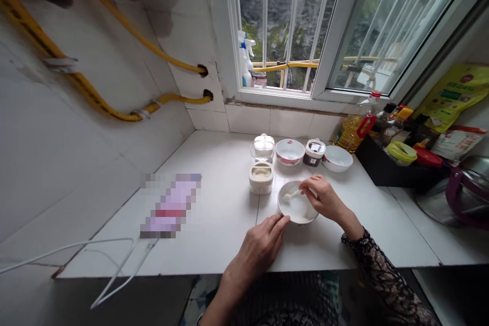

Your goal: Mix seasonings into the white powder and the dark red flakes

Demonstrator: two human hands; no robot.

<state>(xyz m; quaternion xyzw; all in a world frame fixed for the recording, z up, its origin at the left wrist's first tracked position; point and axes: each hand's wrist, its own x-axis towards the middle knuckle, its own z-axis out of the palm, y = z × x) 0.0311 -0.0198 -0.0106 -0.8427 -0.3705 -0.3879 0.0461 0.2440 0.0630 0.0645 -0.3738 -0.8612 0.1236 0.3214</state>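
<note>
A white bowl stands near the counter's front, with something whitish inside. My right hand is closed on the handle of a small white spoon, whose head is inside the bowl. My left hand rests at the bowl's near left side, its fingers close together against the rim. Behind the bowl are a cream lidded container, a clear-lidded white container, a flowered bowl, a dark container with a white lid and another white bowl.
On the left of the white counter lies a blurred purple item with a white cable. At the right are an oil bottle, a dark box of seasonings and a glass-lidded pot. A window is behind.
</note>
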